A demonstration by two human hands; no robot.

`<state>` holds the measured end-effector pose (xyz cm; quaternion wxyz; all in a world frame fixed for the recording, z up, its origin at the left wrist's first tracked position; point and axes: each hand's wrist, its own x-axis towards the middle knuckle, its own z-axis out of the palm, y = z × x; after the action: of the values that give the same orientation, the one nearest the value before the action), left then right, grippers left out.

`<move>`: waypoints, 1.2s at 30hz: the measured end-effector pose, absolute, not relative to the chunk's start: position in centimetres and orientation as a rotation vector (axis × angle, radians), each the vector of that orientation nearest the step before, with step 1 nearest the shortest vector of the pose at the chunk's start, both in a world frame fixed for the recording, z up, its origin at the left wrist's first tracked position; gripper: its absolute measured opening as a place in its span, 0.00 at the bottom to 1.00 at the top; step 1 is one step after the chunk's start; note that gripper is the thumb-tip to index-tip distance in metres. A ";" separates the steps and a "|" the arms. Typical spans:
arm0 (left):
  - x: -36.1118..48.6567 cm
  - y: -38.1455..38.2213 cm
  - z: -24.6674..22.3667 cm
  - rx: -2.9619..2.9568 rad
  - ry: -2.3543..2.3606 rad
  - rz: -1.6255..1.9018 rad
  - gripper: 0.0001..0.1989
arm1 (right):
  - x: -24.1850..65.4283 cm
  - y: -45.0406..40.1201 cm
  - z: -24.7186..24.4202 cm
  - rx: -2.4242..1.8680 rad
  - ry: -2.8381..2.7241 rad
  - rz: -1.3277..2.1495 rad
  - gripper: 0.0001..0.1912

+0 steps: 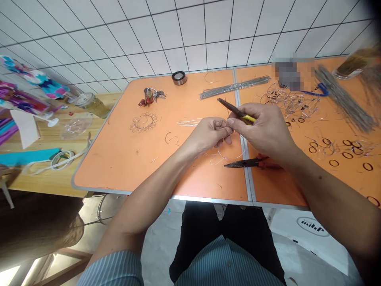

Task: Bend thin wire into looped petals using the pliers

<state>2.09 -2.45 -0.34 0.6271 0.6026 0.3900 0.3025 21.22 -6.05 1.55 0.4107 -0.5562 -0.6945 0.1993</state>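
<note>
Just left of the table seam, my left hand (pixel 208 133) is closed, its fingertips pinching a thin bent wire (pixel 220 124). My right hand (pixel 263 123) wraps round a slim dark tool with a yellow handle (pixel 229 106), whose tip points up and left. Its thumb and fingertip meet the left fingertips at the wire. Below both hands lie long-nose pliers (pixel 242 163) with reddish handles, across the seam. Loose curved wire (pixel 222 158) rests under my left hand. Short straight wires (pixel 187 122) lie beside it, and a looped, flower-like wire ring (pixel 144 122) is farther left.
A roll of tape (pixel 179 78) and a bunch of keys (pixel 152 96) sit toward the back. Bundles of straight wire (pixel 235 86) lie near the wall. Tangled wire (pixel 293 99) and small dark rings (pixel 333 163) spread at right. A lidded cup (pixel 92 104) stands on the wooden table.
</note>
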 end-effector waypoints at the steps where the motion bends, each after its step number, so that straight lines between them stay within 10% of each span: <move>1: 2.1 -2.4 -0.4 1.379 0.896 0.690 0.16 | 21.2 -6.1 1.6 -1.410 -1.748 0.502 0.08; 36: 2.5 -2.9 0.3 1.510 0.873 1.017 0.11 | 20.9 -6.4 3.3 -1.444 -1.670 0.512 0.13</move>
<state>2.45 -2.94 0.31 0.5321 0.6333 0.3660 0.4265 20.94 -6.36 3.30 0.4240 -0.5772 -0.6673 0.2045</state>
